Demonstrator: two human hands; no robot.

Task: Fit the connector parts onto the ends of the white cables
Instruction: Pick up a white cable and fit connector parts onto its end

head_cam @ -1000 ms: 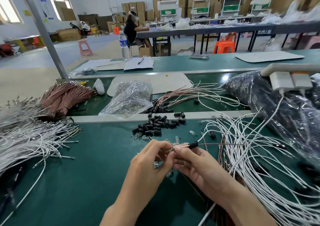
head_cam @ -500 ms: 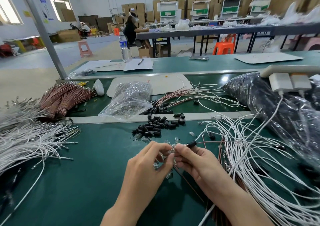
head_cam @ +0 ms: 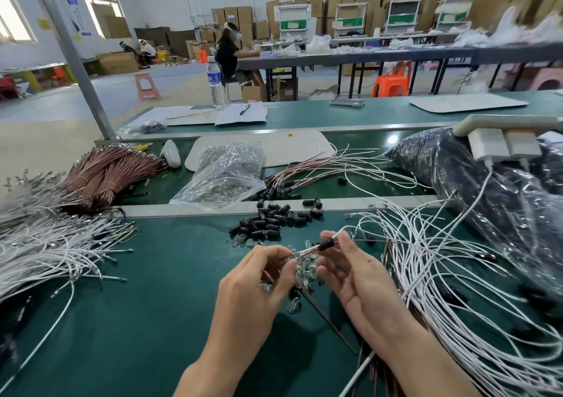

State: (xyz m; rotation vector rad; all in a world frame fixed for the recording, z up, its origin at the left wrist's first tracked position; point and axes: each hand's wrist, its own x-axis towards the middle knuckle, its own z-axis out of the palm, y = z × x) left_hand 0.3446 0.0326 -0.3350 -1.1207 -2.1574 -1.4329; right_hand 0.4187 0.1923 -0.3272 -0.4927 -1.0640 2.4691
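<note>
Far left, near: heap of white cables [head_cam: 36, 250] fanned over the green desk [head_cam: 137, 320], metal-tipped ends pointing right

Behind it, farther back: tied bundles of brown cables [head_cam: 103, 171]

Right of those: clear bag [head_cam: 225, 174] of small parts lying on the far strip of the desk, water bottle [head_cam: 215, 82] upright well beyond it

Just right of the bag: loose pile of black connector parts [head_cam: 271, 217], spread across the pale divider rail [head_cam: 146, 211], just beyond the hands

Centre, near: left hand [head_cam: 256, 284] has its fingers curled, fingertips pinching the bare end of one white cable [head_cam: 307, 249]. A black sleeve [head_cam: 326, 244] sits on that cable a little back from the end. The cable is off the desk, tilted up to the right, and runs into the tangle on the right

Right hand [head_cam: 356, 278] grips the same cable at the black sleeve between thumb and forefinger, other fingers loosely bent

Small clear parts [head_cam: 301, 270] are clustered between and under the two hands; cannot tell whether held or lying on the desk

Right: big tangle of loose white leads [head_cam: 441, 274] on the desk, a few brown ones under it beside the right wrist

Far right: bulky black plastic bag [head_cam: 487, 189], white chargers [head_cam: 502, 145] plugged in above it, their leads dropping toward the tangle
</note>
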